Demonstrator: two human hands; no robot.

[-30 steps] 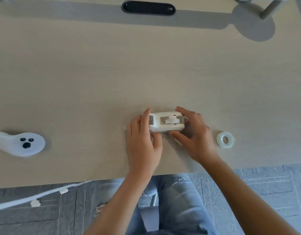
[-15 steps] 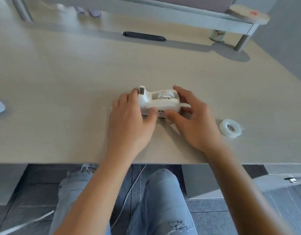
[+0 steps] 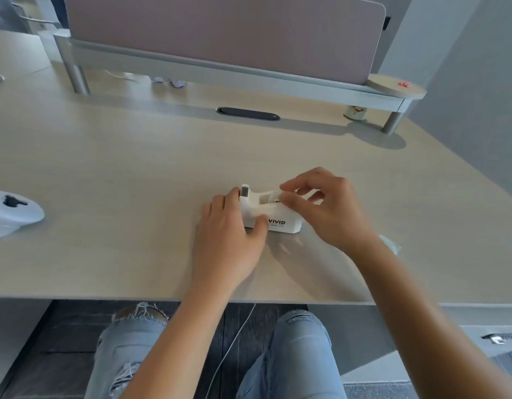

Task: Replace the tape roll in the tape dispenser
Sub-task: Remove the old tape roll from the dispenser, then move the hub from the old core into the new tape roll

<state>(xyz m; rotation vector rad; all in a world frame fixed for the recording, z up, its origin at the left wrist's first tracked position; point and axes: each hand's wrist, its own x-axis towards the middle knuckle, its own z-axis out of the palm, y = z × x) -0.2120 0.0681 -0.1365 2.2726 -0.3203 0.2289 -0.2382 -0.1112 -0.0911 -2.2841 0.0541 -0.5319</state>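
Two hands work the white tape dispenser [image 3: 270, 210] mid-table [image 3: 133, 168]: the left hand [image 3: 228, 237] still clasps its cutter end, the right hand [image 3: 323, 205] has lifted from its side to pinch atop it, now hiding most of the spare tape roll [image 3: 393, 244].

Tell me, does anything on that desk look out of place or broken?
Nothing stands out. The white tape dispenser sits upright on the desk, steadied by the left hand, while the right hand pinches at its top. The spare tape roll is mostly hidden behind the right wrist.
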